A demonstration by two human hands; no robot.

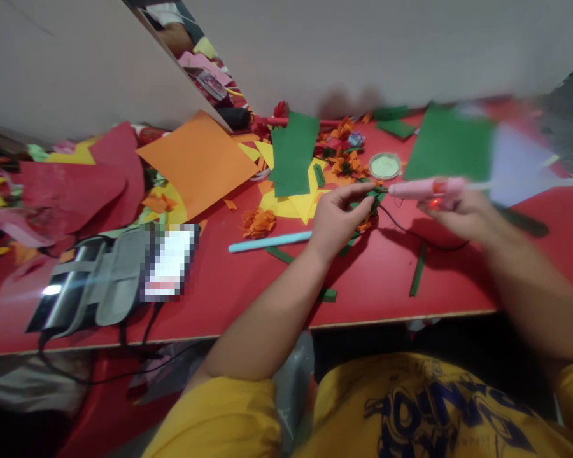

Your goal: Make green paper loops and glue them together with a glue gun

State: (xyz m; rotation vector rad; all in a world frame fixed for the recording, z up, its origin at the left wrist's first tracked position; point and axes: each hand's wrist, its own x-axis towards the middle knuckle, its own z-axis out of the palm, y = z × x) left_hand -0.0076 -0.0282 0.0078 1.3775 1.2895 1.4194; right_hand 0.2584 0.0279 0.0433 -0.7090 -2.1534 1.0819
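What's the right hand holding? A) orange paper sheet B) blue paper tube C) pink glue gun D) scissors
C: the right hand grips a pink glue gun, its nozzle aimed at the small green paper piece pinched in the left hand; the blue paper tube lies on the red table.

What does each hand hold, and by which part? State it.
Right hand: pink plastic glue gun, gripped at its rear body, nozzle pointing left. Left hand: small green paper piece, pinched at its edge by the fingertips.

Both hands [337, 216] [458, 207] closed, nearly meeting
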